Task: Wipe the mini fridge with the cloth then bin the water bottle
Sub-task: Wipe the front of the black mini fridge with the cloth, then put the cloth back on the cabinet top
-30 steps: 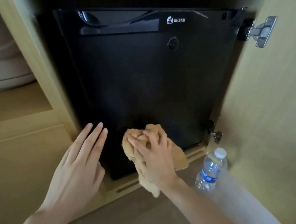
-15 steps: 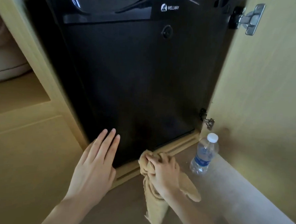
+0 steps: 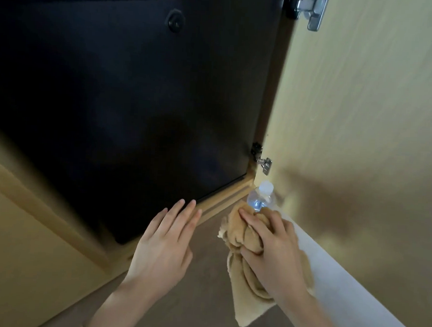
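Observation:
The black mini fridge (image 3: 128, 96) fills the upper left, set inside a wooden cabinet. My right hand (image 3: 273, 251) grips a crumpled tan cloth (image 3: 246, 242), which hangs down below the fist. The hand and cloth are right in front of the clear water bottle (image 3: 260, 198), which stands on the floor at the fridge's lower right corner; only its white cap and shoulder show, and I cannot tell if the hand touches it. My left hand (image 3: 165, 245) is flat with fingers together, just off the fridge's bottom edge, holding nothing.
The open cabinet door (image 3: 362, 121) with metal hinges (image 3: 310, 8) stands close on the right. A wooden cabinet sill (image 3: 223, 203) runs under the fridge. Brown floor (image 3: 197, 300) lies below the hands, and a white baseboard (image 3: 353, 295) runs along the right.
My right hand with the cloth left the fridge door and moved right and down to the water bottle, now hiding most of it. The view dropped lower and closer. The left hand moved right.

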Demonstrator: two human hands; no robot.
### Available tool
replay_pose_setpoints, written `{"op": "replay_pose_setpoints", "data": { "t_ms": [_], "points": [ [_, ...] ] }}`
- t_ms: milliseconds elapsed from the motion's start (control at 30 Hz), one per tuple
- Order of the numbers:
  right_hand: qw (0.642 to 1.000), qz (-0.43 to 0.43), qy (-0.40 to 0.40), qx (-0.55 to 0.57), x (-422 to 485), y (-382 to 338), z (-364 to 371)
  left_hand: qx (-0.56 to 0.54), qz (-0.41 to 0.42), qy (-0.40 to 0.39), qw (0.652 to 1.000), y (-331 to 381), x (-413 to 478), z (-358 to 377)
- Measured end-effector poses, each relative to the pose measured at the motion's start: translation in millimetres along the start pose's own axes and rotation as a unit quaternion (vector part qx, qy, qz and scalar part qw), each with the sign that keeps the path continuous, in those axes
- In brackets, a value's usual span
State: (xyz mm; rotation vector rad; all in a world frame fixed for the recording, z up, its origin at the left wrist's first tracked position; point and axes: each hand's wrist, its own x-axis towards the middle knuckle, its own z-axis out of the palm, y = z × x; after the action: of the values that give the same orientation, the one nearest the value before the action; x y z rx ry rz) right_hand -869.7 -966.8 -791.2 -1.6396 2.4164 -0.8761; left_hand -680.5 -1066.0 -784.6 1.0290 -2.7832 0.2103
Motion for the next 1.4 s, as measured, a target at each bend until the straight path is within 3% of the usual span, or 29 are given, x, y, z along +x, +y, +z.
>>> {"op": "replay_pose_setpoints", "data": {
  "t_ms": [267,500,933,1167,1400],
  "points": [
    [0.998,0.033,-0.044,-0.03,33.8,-43.1,-127.2,-0.034,0.025,-0.023,0.999,0.2,40.9,-124.1],
    [0.992,0.08,-0.092,-0.038,58.5,-121.7,-294.9,-0.082,0.031,-0.045,0.995,24.7,65.5,-302.0],
    [0.992,0.04,-0.112,-0.039,125.5,-298.2,-593.7,-0.087,-0.002,-0.036,0.996,23.0,118.9,-632.5],
    [0.993,0.0,-0.113,-0.039,178.4,-338.2,-668.0,-0.076,-0.05,0.001,0.996,5.8,155.0,-713.1],
    [0.991,-0.033,-0.13,-0.024,227.5,-363.6,-678.0,-0.07,-0.088,0.003,0.994,-14.6,175.2,-734.1]
  ]
}}
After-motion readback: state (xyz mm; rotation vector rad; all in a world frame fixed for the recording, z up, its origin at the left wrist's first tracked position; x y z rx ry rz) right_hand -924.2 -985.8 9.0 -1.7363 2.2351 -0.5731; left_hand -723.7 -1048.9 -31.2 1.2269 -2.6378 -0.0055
